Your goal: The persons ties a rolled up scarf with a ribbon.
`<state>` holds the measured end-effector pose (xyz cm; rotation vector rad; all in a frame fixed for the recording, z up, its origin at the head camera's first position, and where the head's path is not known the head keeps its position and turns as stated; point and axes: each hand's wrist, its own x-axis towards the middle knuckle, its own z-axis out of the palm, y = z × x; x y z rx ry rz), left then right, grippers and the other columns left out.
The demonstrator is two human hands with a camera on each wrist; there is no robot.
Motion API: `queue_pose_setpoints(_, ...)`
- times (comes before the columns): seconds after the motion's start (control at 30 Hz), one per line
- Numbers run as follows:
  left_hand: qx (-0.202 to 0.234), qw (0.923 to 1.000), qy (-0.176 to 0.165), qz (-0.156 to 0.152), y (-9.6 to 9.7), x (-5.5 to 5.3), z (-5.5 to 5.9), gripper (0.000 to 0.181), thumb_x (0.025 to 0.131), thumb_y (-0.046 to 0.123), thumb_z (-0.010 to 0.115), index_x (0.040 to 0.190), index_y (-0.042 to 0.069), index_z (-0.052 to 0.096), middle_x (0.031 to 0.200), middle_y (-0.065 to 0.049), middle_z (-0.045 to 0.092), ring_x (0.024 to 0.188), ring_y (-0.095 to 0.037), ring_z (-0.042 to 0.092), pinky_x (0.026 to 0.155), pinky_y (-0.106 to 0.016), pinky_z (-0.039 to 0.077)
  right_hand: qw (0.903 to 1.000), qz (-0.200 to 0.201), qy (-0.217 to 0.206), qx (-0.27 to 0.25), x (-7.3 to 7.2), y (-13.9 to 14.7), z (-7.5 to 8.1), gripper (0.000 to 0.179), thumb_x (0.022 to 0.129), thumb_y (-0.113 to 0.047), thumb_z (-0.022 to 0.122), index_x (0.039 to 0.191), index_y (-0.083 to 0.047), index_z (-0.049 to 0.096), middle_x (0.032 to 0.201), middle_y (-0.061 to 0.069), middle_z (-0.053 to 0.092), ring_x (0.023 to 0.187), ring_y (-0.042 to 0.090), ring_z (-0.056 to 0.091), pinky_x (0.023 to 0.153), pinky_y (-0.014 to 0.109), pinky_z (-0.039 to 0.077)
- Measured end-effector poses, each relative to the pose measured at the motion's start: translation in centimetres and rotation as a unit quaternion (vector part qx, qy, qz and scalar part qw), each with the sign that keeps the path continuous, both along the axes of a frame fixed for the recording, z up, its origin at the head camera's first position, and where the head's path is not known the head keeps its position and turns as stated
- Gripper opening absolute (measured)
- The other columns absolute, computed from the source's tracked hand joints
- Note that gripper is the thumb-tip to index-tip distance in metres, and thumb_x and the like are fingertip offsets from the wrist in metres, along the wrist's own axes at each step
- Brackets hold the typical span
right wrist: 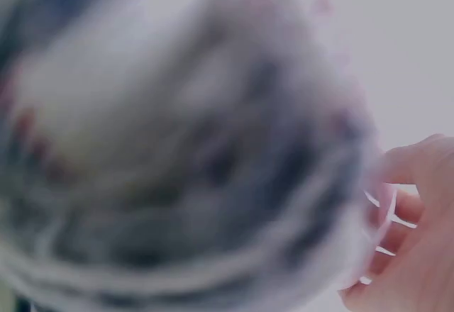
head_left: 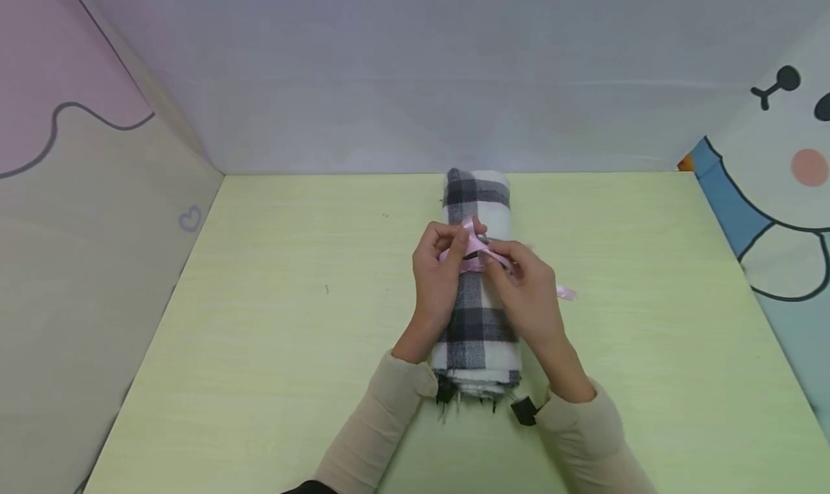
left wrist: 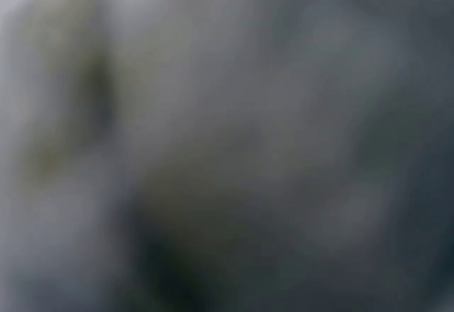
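A rolled plaid scarf (head_left: pixel 483 328) in dark grey and white lies lengthwise on the table, its fringed end toward me. Around its middle runs a pink ribbon (head_left: pixel 472 265). My left hand (head_left: pixel 437 271) pinches a loop of the ribbon between thumb and fingers. On the other side my right hand (head_left: pixel 528 285) pinches another part of it, close to the left fingertips. One ribbon tail sticks out to the right beyond the right hand. The left wrist view is a grey blur. In the right wrist view, the scarf's rolled end (right wrist: pixel 177 184) fills most of the picture, beside the right hand (right wrist: pixel 418 220).
The pale yellow-green table (head_left: pixel 292 314) spreads out on both sides of the scarf. A plain light wall (head_left: pixel 415 83) stands at the back, with cartoon-printed panels left and right. Small black wrist cameras (head_left: pixel 524 411) sit near the cuffs.
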<state>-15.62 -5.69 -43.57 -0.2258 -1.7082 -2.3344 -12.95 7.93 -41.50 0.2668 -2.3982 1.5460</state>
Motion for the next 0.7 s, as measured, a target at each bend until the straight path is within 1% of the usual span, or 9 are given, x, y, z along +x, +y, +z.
queue_pose_setpoints(0.1, -0.013, 0.9999, -0.002, 0.008, -0.1, 0.1, 0.1, 0.018, 0.106, 0.014, 0.061, 0.107, -0.003, 0.059, 0.107, -0.03, 0.074, 0.1, -0.012, 0.073, 0.079, -0.019, 0.057, 0.9963, 0.021, -0.074, -0.039, 0.2, 0.3, 0.5, 0.02, 0.101, -0.007, 0.067, 0.116, 0.004, 0.073, 0.119, 0.02, 0.074, 0.1, -0.002, 0.062, 0.086, 0.007, 0.047)
queue_pose_setpoints(0.13, -0.015, 0.9998, -0.004, 0.01, -0.1, 0.1, 0.1, 0.018, 0.106, 0.015, 0.061, 0.107, -0.003, 0.059, 0.105, -0.03, 0.074, 0.097, -0.01, 0.073, 0.076, -0.02, 0.057, 0.9947, 0.028, -0.089, -0.045, 0.2, 0.4, 0.7, 0.021, 0.102, -0.008, 0.066, 0.118, 0.005, 0.072, 0.122, 0.02, 0.073, 0.103, -0.003, 0.061, 0.088, 0.007, 0.047)
queue_pose_setpoints(0.2, -0.016, 0.9998, -0.008, 0.012, -0.1, 0.1, 0.2, 0.018, 0.107, 0.015, 0.061, 0.107, -0.003, 0.059, 0.103, -0.03, 0.073, 0.091, -0.008, 0.072, 0.073, -0.021, 0.058, 0.9931, 0.035, -0.103, -0.044, 0.2, 0.6, 0.9, 0.023, 0.103, -0.01, 0.066, 0.12, 0.004, 0.072, 0.126, 0.02, 0.072, 0.108, -0.004, 0.061, 0.092, 0.008, 0.046)
queue_pose_setpoints(0.3, -0.013, 0.9999, -0.006, 0.009, -0.1, 0.1, 0.1, 0.018, 0.107, 0.015, 0.06, 0.107, -0.003, 0.058, 0.102, -0.03, 0.073, 0.088, -0.008, 0.072, 0.071, -0.024, 0.06, 0.9936, 0.034, -0.104, -0.03, 0.4, 0.8, 1.1, 0.021, 0.103, -0.013, 0.066, 0.119, 0.0, 0.07, 0.119, 0.017, 0.075, 0.103, -0.002, 0.061, 0.09, 0.012, 0.045)
queue_pose_setpoints(0.37, -0.013, 0.9998, -0.003, 0.011, -0.1, 0.1, 0.0, 0.018, 0.107, 0.016, 0.06, 0.106, -0.003, 0.058, 0.101, -0.03, 0.073, 0.088, -0.009, 0.072, 0.071, -0.025, 0.06, 0.9951, 0.031, -0.093, -0.01, 0.5, 0.9, 1.1, 0.017, 0.104, -0.015, 0.066, 0.115, -0.003, 0.069, 0.111, 0.014, 0.075, 0.096, 0.002, 0.059, 0.086, 0.016, 0.043)
queue_pose_setpoints(0.43, -0.006, 1.0, 0.001, 0.006, -0.1, 0.1, 0.0, 0.019, 0.108, 0.015, 0.059, 0.107, -0.004, 0.057, 0.102, -0.03, 0.073, 0.089, -0.011, 0.072, 0.073, -0.027, 0.061, 0.9958, 0.031, -0.086, 0.005, 0.7, 0.9, 1.1, 0.015, 0.104, -0.017, 0.065, 0.11, -0.005, 0.069, 0.105, 0.011, 0.073, 0.093, 0.006, 0.057, 0.085, 0.02, 0.044)
queue_pose_setpoints(0.53, 0.0, 1.0, 0.004, 0.002, 0.0, 0.1, 0.0, 0.019, 0.108, 0.015, 0.058, 0.108, -0.004, 0.056, 0.104, -0.031, 0.073, 0.093, -0.013, 0.073, 0.075, -0.028, 0.062, 0.9958, 0.033, -0.08, 0.031, 0.8, 1.0, 1.1, 0.015, 0.105, -0.02, 0.065, 0.106, -0.007, 0.072, 0.103, 0.008, 0.072, 0.095, 0.009, 0.057, 0.087, 0.025, 0.046)
queue_pose_setpoints(0.6, 0.001, 1.0, 0.009, -0.002, 0.0, 0.0, -0.1, 0.019, 0.108, 0.014, 0.057, 0.108, -0.004, 0.055, 0.104, -0.031, 0.073, 0.093, -0.014, 0.073, 0.076, -0.029, 0.062, 0.9951, 0.035, -0.084, 0.039, 0.8, 1.0, 1.2, 0.016, 0.105, -0.022, 0.065, 0.106, -0.008, 0.072, 0.104, 0.007, 0.073, 0.097, 0.01, 0.059, 0.09, 0.032, 0.048)
queue_pose_setpoints(0.7, -0.011, 0.9998, 0.016, 0.002, 0.1, -0.1, -0.1, 0.017, 0.108, 0.014, 0.056, 0.108, -0.004, 0.055, 0.104, -0.03, 0.074, 0.091, -0.01, 0.073, 0.073, -0.026, 0.059, 0.994, 0.04, -0.09, 0.047, 0.9, 1.2, 1.1, 0.016, 0.105, -0.021, 0.064, 0.104, -0.008, 0.072, 0.103, 0.008, 0.073, 0.098, 0.012, 0.059, 0.093, 0.042, 0.047)
